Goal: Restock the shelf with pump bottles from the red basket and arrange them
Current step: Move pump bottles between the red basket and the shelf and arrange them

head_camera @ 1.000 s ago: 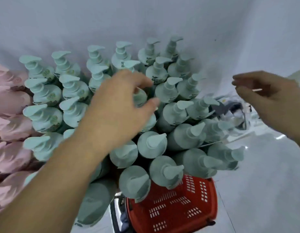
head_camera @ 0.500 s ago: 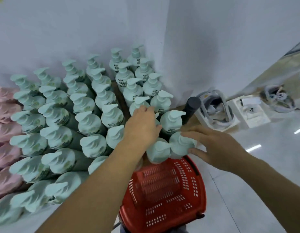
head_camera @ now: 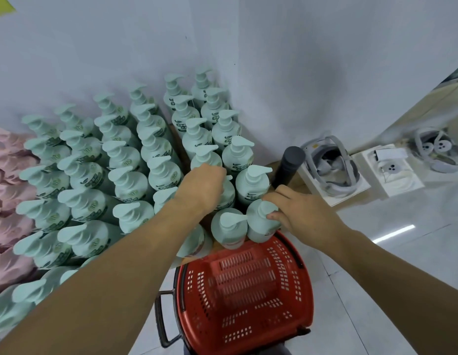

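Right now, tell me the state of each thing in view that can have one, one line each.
Red basket: empty, below the shelf edge.
Front corner bottle: upright, gripped by the right hand.
Bottle under the left hand: upright, the left hand curled over its pump.
Green pump bottles: upright in rows.
Pink bottles: on the shelf at far left.
Dark cylinder: upright.

Rows of mint-green pump bottles stand packed on a wooden shelf beside pink bottles at its left end, while a red basket sits on the pale tiled floor below.
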`<state>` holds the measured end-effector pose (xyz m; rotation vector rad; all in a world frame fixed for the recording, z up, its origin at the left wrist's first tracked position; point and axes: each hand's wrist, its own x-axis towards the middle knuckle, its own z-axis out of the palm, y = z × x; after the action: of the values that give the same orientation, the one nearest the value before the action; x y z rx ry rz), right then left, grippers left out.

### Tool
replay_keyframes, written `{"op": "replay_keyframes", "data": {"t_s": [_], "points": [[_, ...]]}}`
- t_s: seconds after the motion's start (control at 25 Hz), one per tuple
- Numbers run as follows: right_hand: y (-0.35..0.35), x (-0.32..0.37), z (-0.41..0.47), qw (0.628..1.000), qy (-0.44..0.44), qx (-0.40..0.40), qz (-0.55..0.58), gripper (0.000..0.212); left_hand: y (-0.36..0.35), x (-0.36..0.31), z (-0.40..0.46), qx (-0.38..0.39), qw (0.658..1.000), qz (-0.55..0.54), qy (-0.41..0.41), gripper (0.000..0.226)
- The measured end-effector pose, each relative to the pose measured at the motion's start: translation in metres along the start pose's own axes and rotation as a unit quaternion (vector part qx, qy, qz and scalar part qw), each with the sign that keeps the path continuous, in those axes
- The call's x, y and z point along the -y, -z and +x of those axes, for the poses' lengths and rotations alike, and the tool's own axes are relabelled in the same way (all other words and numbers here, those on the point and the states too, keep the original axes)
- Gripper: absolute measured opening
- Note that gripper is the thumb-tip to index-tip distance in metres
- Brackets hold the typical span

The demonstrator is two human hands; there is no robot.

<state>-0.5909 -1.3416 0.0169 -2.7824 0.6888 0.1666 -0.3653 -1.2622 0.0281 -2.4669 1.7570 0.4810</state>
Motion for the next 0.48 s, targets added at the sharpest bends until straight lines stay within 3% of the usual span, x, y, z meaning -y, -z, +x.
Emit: {"op": "replay_keyframes", "data": {"t_s": [0.12,0.28,0.4,0.48], "points": [[-0.006,0.006,0.0,1.0,0.004,-0.014,0.015,0.038,0.007,-0.003,-0.005,0.008,1.0,0.007,0.01,0.011],[-0.008,0.001,0.004,0.999,-0.011,-0.014,0.036,0.041,0.014,-0.008,-0.04,-0.115,0.989,-0.097,-0.008,0.042],[-0.01,-0.005,0.004,0.999,-0.012,0.004,0.047,0.043,-0.003,-0.02,-0.074,-0.005,0.996,-0.055,-0.076,0.05],[-0.009,-0.005,0.007,0.998,-0.002,0.02,0.059,0.041,-0.019,-0.023,-0.077,0.036,0.996,-0.04,-0.064,0.038]]}}
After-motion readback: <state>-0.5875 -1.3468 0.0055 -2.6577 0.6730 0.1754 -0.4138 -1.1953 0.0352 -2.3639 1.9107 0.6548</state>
